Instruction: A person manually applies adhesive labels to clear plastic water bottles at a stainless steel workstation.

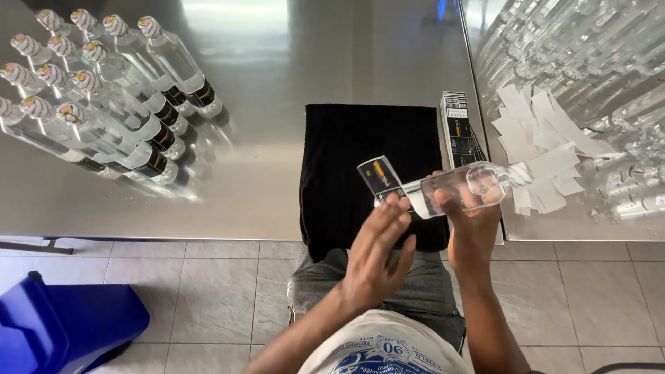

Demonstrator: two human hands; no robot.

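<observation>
A person's left hand [377, 249], fingers spread, is pressing a black label [379, 176] onto a clear glass bottle [464, 187]. The right hand [473, 225] is gripping the bottle, holding it sideways above a black cloth [346, 159]. Farther left, labelled bottles [111, 90] are standing grouped on the steel table [277, 69].

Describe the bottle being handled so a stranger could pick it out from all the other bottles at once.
Start at the black cloth spread on the steel table, at its near edge. Over the cloth's right side, the right hand holds a clear glass bottle lying sideways, while the left hand presses a black label onto it. Unlike the labelled bottles grouped at far left, it is held in the hands.
</observation>
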